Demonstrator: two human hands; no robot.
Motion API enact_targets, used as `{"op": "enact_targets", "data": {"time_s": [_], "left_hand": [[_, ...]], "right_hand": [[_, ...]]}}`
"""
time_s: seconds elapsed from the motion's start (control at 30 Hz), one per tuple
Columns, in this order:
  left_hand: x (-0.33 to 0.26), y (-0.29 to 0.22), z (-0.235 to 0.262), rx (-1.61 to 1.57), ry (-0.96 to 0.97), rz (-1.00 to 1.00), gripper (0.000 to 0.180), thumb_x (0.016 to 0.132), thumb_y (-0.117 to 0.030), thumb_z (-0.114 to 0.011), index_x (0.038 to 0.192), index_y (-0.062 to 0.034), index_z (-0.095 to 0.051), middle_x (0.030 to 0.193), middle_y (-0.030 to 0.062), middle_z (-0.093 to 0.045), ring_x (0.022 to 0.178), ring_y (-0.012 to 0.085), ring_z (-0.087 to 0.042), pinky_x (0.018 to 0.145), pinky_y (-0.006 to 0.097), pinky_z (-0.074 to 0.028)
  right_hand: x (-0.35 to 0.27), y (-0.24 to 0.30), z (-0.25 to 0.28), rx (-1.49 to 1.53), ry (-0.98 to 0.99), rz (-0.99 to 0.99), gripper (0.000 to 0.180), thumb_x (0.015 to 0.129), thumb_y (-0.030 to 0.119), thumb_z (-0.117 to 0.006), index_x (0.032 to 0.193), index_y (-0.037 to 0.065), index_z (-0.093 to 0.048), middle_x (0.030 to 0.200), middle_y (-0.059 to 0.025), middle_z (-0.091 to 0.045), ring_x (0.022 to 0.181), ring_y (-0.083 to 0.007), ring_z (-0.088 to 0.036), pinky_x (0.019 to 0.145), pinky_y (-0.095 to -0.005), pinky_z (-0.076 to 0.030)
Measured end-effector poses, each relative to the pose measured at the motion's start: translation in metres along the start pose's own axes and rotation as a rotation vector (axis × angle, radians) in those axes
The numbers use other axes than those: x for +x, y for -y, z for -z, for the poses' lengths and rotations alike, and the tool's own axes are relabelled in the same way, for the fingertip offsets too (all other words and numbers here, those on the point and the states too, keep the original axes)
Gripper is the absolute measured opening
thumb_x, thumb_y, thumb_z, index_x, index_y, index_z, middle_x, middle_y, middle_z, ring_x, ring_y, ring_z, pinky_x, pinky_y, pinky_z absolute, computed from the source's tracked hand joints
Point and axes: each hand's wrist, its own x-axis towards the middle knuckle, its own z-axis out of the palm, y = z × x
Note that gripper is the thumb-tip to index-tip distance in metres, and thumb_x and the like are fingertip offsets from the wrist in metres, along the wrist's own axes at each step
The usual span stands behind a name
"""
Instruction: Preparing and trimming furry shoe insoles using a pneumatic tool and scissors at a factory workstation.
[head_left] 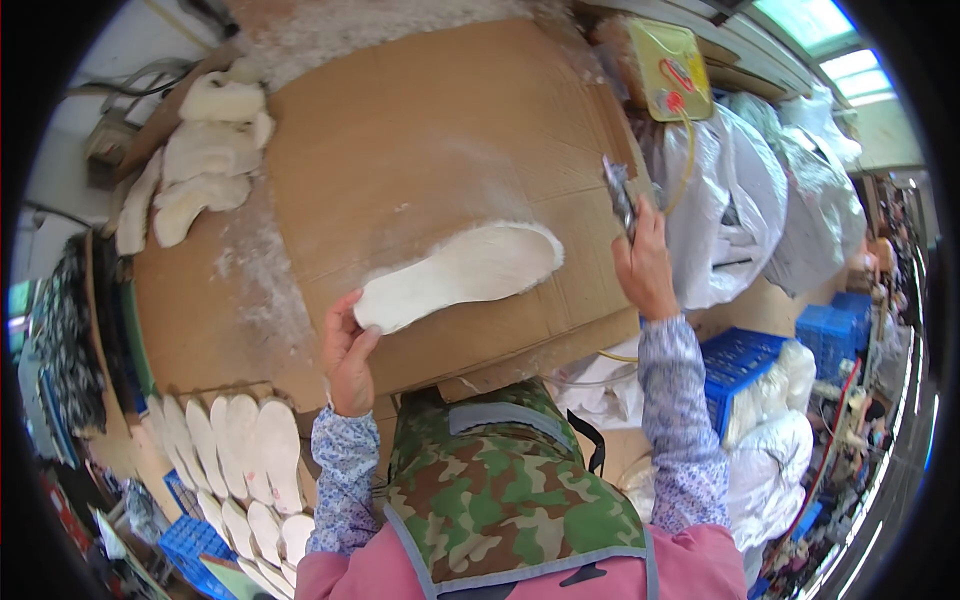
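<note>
Head view: the left hand point(350, 362) pinches the narrow end of a white insole point(465, 268) between thumb and fingers, over the near part of brown cardboard point(400, 130); the right hand point(646, 262) is closed around a metallic tool point(619, 195) by the cardboard's right edge. Farther off, fleecy scraps point(212, 152) lie at left, a yellow container point(655, 50) at right.

A footwear workshop: a fleecy insole point(470, 265) over a cardboard-covered worktable point(400, 130), pale soles point(240, 445) rowed by its near left corner, bulging sacks point(715, 210) along its right edge.
</note>
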Motion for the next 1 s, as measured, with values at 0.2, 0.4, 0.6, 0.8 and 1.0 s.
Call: {"op": "enact_targets", "data": {"time_s": [0.2, 0.4, 0.6, 0.8, 1.0], "left_hand": [[-0.031, -0.06, -0.059, -0.149, 0.025, -0.139, 0.056, 0.077, -0.004, -0.055, 0.131, -0.0067, -0.04, 0.125, 0.0076, -0.051, 0.117, 0.0202, -0.049, 0.102, 0.034, -0.037], [-0.081, -0.097, -0.054, -0.301, -0.214, -0.198, 0.061, 0.073, -0.006, -0.054, 0.132, -0.0108, -0.037, 0.125, 0.0099, -0.05, 0.117, 0.0255, -0.052, 0.096, 0.039, -0.046], [-0.14, -0.103, -0.023, -0.403, -0.359, -0.323, 0.058, 0.075, -0.003, -0.053, 0.131, -0.007, -0.038, 0.124, 0.0095, -0.048, 0.114, 0.0239, -0.051, 0.095, 0.038, -0.046], [-0.218, -0.086, 0.023, -0.492, -0.517, -0.476, 0.054, 0.081, -0.006, -0.056, 0.132, -0.005, -0.039, 0.122, 0.0073, -0.049, 0.113, 0.0174, -0.049, 0.098, 0.032, -0.039], [-0.36, -0.03, 0.086, -0.476, -0.841, -0.537, 0.059, 0.081, -0.002, -0.055, 0.137, -0.0072, -0.037, 0.129, 0.0095, -0.048, 0.12, 0.0201, -0.046, 0.102, 0.035, -0.037]], "right_hand": [[0.059, -0.052, -0.073, -0.095, -0.022, -0.139, 0.061, 0.082, 0.009, -0.05, 0.138, -0.002, -0.028, 0.13, -0.0255, -0.038, 0.114, -0.0444, -0.046, 0.095, -0.0478, -0.041], [0.029, -0.019, -0.068, -0.11, -0.087, 0.226, 0.055, 0.084, 0.01, -0.056, 0.136, 0.002, -0.037, 0.129, -0.0181, -0.042, 0.115, -0.0367, -0.049, 0.088, -0.0447, -0.045], [-0.062, 0.099, -0.087, 1.073, 0.89, -0.073, 0.042, 0.094, 0.021, -0.055, 0.129, 0.0, -0.049, 0.121, -0.0091, -0.057, 0.1, -0.0187, -0.061, 0.085, -0.0304, -0.048], [-0.136, 0.154, -0.13, 1.244, 1.222, -0.223, 0.043, 0.097, 0.022, -0.049, 0.13, -0.006, -0.045, 0.129, -0.014, -0.053, 0.112, -0.0245, -0.057, 0.097, -0.0397, -0.046], [-0.182, 0.223, -0.129, 1.271, 1.533, -0.493, 0.046, 0.094, 0.017, -0.051, 0.133, -0.005, -0.042, 0.134, -0.016, -0.05, 0.124, -0.0278, -0.049, 0.106, -0.0421, -0.039]]}}
